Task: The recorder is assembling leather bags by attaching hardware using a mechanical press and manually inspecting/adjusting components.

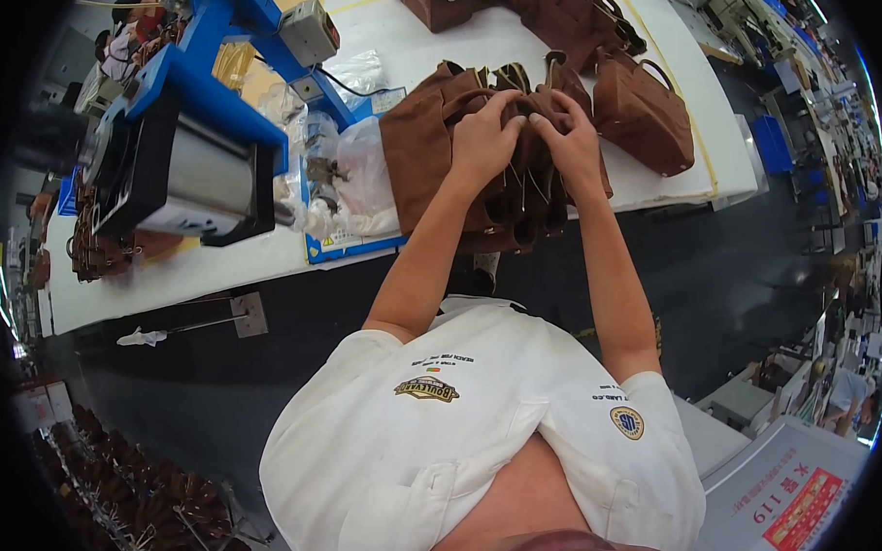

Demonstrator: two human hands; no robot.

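Observation:
A brown handbag (416, 143) with straps and an upper edge bunched together stands at the near edge of the white table. My left hand (485, 141) is closed on the upper part of the bag, thumb and fingers pinching its brown material. Just to its right, my right hand (572, 144) grips the same bundled part, thumb pointing inward. Thin pale cords (522, 186) hang down the bag's front below my hands. Which strap or edge lies inside each grip is partly hidden by the fingers.
A blue press machine (211, 44) with a silver cylinder (206, 175) stands at the left. Beside it lies a clear plastic bag (367, 166). Another brown handbag (646, 113) sits to the right on the white table (357, 25), with more brown bags (436, 3) farther back.

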